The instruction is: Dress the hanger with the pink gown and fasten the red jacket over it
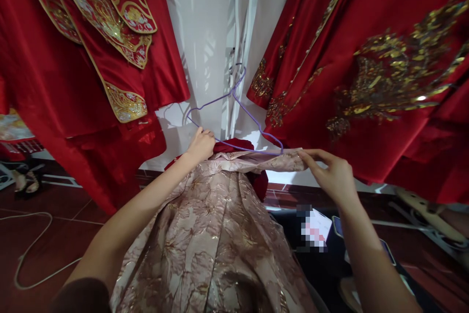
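Note:
A pinkish-beige brocade garment (212, 215) with a shiny floral pattern hangs down in front of me. My left hand (202, 144) is closed at its top edge, beside the lower bar of a purple wire hanger (251, 115); the fingertips are partly hidden. To the right, my right hand (331, 171) pinches the far end of the garment's top band between thumb and fingers. The hanger's lower right corner lies against that band, and its hook points up. Dark red cloth (234, 145) shows behind the garment's top.
Red embroidered garments hang at the left (161, 54) and right (311, 59), with a white wall (205, 25) between them. A pale cable (36, 215) loops over the dark red floor. Lower right, a phone (337, 226) lies on a dark surface. Shoes (27, 182) stand far left.

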Tool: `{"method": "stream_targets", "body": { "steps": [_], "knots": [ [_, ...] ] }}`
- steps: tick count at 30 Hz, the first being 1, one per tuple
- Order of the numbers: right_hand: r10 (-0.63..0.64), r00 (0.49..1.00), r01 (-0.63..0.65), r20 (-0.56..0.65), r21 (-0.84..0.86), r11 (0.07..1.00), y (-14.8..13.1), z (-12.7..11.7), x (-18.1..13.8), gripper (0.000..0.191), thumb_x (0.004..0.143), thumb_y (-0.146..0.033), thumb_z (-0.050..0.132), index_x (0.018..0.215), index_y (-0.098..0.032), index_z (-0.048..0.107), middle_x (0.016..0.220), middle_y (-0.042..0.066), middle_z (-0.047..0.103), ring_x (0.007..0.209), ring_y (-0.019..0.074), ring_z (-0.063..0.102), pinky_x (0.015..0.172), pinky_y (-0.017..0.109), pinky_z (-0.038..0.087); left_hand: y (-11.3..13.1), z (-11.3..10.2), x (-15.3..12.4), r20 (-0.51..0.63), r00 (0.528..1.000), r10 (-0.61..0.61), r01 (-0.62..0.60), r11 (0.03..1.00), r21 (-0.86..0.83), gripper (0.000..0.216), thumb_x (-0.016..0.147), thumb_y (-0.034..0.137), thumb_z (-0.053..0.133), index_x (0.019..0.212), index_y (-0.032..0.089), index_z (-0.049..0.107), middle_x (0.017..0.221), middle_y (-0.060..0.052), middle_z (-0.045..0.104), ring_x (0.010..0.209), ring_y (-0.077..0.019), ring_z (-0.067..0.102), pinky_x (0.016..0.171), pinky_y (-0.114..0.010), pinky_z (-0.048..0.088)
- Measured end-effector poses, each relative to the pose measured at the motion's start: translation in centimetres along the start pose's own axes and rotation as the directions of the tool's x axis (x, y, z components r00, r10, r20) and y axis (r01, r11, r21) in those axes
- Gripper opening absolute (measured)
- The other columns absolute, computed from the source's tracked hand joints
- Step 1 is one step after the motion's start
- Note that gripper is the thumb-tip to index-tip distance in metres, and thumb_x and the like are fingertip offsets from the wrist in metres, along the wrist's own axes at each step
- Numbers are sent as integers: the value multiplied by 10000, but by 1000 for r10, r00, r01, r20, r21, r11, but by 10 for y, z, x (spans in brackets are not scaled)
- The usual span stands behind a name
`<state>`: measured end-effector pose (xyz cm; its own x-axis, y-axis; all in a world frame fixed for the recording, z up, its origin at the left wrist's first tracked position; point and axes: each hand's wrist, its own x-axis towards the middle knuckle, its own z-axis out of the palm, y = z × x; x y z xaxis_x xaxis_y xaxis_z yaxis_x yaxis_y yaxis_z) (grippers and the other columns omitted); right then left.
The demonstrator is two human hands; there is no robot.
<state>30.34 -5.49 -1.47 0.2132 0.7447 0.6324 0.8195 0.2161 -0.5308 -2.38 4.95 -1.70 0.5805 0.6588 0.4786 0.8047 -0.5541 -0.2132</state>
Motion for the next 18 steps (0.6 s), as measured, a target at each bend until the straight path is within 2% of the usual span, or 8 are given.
{"method": "stream_targets", "body": {
  "steps": [2,5,8,10,12,15,18],
  "knots": [
    [-39,999,40,-16,27,999,-9,4,14,248,793,-459,586,860,-253,707,862,32,721,833,258,664,740,357,484,4,-2,0,0,999,33,-33,999,-14,284,830,164,409,788,104,684,849,-174,637,909,-286,538,871,-473,312],
    [-189,981,190,-50,25,981,-28,16,48,219,818,-411,562,858,-248,702,872,48,708,818,235,652,744,341,480,12,-3,2,-15,997,70,-70,995,-67,284,867,204,404,783,119,662,857,-146,646,905,-268,548,897,-478,305],
    [-301,951,303,-66,18,953,-46,36,84,195,815,-372,569,834,-224,694,860,65,697,785,222,635,735,332,469,20,-1,6,-58,995,80,-91,970,-223,285,899,216,378,811,165,645,892,-74,660,896,-212,569,961,-462,289],
    [-291,953,296,-86,55,954,-52,51,103,180,806,-354,576,821,-211,684,825,60,696,749,215,630,716,326,465,24,3,9,-83,994,78,-101,937,-334,283,905,198,366,827,187,638,914,-36,661,885,-173,578,979,-420,307],
    [-252,963,261,-90,102,960,-53,62,113,184,805,-361,575,811,-206,674,809,53,699,739,212,629,708,320,462,27,7,11,-101,991,82,-116,907,-406,281,906,191,363,828,188,633,908,-30,656,875,-156,581,932,-362,369],
    [-211,973,223,-92,156,962,-49,73,114,214,816,-399,558,821,-209,655,826,48,699,757,206,624,707,301,452,30,8,11,-127,988,88,-137,880,-454,283,911,205,363,818,179,630,892,-43,648,869,-155,583,838,-308,430],
    [-205,972,222,-115,169,960,-47,78,105,245,855,-420,500,898,-212,622,850,41,687,754,192,611,700,279,438,31,2,10,-128,989,71,-123,875,-468,290,915,225,371,813,174,638,899,-50,651,871,-158,592,827,-301,445]
  ]
}}
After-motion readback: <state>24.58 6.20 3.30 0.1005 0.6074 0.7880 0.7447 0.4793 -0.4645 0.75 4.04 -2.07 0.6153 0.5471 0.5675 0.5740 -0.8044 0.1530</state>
